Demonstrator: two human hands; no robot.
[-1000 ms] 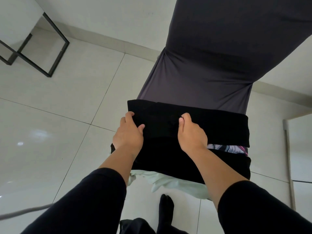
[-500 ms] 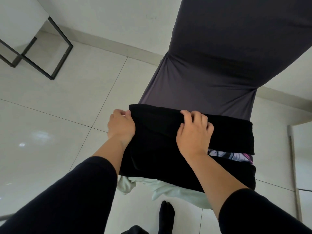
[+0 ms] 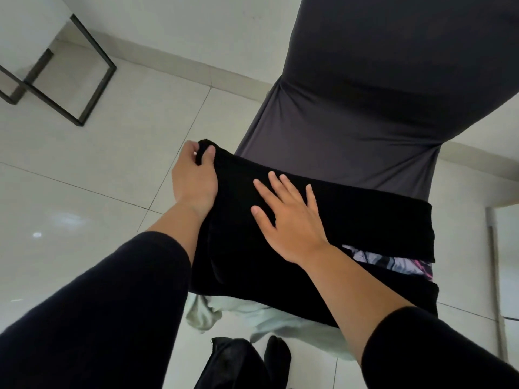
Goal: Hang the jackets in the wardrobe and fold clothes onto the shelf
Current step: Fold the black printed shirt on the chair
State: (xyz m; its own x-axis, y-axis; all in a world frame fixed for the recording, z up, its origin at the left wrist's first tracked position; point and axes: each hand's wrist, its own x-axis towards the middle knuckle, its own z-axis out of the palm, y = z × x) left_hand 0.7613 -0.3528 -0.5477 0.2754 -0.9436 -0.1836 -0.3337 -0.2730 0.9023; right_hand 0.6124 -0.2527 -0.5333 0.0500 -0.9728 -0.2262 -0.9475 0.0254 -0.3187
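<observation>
My left hand pinches the top left corner of the black cloth. My thumb and fingers are curled round that corner. My right hand lies flat on the black cloth with its fingers spread wide and straight. It holds nothing.

The black cloth is folded and sits in the middle of the frame, on top of a pile. Under it, at the right, a bit of patterned cloth with pink and white peeks out. A pale green cloth sticks out below the pile. A big grey cloth fills the upper right. A black metal frame stands on the tile floor at the upper left.
</observation>
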